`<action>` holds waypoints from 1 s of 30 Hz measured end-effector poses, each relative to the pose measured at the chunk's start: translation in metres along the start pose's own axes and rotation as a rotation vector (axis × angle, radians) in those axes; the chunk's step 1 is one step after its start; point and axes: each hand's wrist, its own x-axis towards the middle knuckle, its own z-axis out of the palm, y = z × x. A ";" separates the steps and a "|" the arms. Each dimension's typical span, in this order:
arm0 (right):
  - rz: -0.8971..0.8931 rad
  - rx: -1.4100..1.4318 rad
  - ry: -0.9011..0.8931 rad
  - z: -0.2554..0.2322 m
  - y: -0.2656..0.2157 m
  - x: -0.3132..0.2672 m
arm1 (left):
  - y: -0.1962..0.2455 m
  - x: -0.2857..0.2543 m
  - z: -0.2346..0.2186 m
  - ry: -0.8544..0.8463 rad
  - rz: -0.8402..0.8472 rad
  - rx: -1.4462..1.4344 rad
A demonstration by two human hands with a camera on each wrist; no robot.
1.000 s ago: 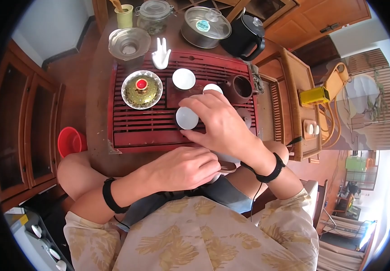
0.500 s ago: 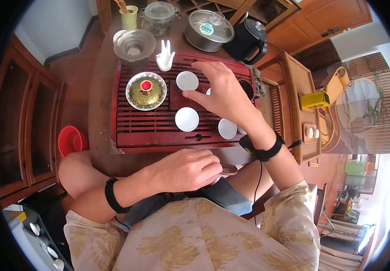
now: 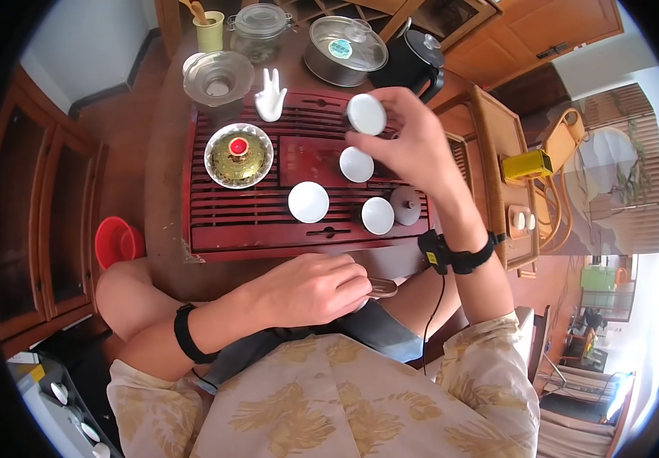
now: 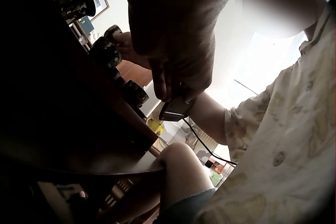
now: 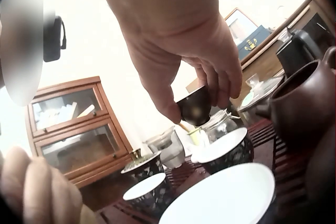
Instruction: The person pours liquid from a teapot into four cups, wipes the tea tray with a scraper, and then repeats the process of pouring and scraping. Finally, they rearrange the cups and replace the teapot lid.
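Note:
My right hand (image 3: 419, 145) grips a small teacup (image 3: 366, 114), white inside and dark outside, between thumb and fingers. It is raised over the back right of the red slatted tea tray (image 3: 230, 238). Just in front stands another teacup (image 3: 356, 164); two more, a front-middle teacup (image 3: 308, 201) and a front-right teacup (image 3: 377, 215), stand nearer me. My left hand (image 3: 318, 286) rests low at the table's front edge, fingers curled round a flat brown object (image 3: 383, 288) whose kind I cannot tell. The dark teapot (image 5: 304, 103) shows in the right wrist view, mostly hidden by my hand from above.
A lidded bowl (image 3: 239, 174) sits on the tray's left, with a brown teapot lid (image 3: 405, 206) at the right. Behind are a white hand figurine (image 3: 270, 99), a glass strainer bowl (image 3: 219, 80), a glass jar (image 3: 259, 34), a lidded pot (image 3: 345, 57) and a black kettle (image 3: 413, 61).
My right hand has left the front-middle teacup, reached to the back one, taken hold of it and carried it up and right. The left hand has stayed in place.

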 end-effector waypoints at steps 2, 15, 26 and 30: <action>-0.014 0.061 0.080 -0.021 0.013 -0.003 | 0.001 0.000 0.001 -0.005 -0.002 0.008; -0.187 -0.606 0.190 -0.075 0.058 -0.044 | -0.001 -0.001 0.004 -0.021 0.001 0.018; -0.414 -0.949 0.138 -0.067 0.046 -0.037 | -0.001 -0.001 0.003 0.002 -0.001 0.029; -0.238 -0.458 0.185 -0.056 0.036 -0.029 | -0.001 -0.001 0.002 -0.006 -0.010 0.024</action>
